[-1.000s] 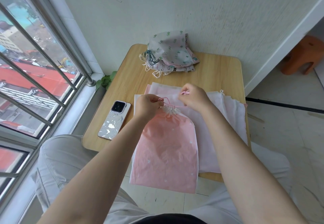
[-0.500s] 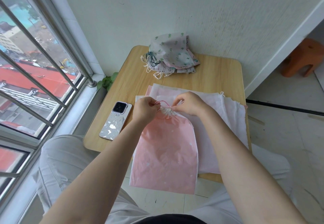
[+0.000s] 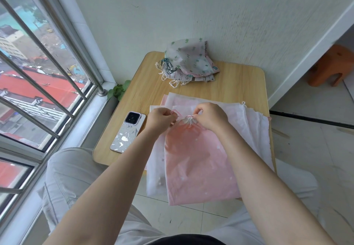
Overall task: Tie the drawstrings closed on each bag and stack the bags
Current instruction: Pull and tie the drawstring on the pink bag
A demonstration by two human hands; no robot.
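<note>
Now my left hand (image 3: 160, 119) and right hand (image 3: 209, 116) each pinch the pink drawstring (image 3: 175, 113) at the gathered far mouth of the pink bag (image 3: 197, 160).

Table (image 3: 237, 83): pale wood-grain top, smooth, low sheen. Pink bag (image 3: 197, 168), centre of frame: thin matt fabric, faintly translucent, softly creased, gathered at its neck by a pink cord (image 3: 175, 113). White bags (image 3: 252, 128) beneath it: the same thin matt fabric. Printed bags (image 3: 188, 60), upper centre: matt cloth with white cords. Phone (image 3: 127, 132), left of centre: glossy case with reflective silver patches. Window bars (image 3: 38, 41), upper left: smooth metal, dull shine. Wall (image 3: 220, 15): matt, roughly textured. Stool (image 3: 333, 66), right edge: orange, smooth; material cannot be told. Trousers (image 3: 72, 177): light matt cloth.
</note>
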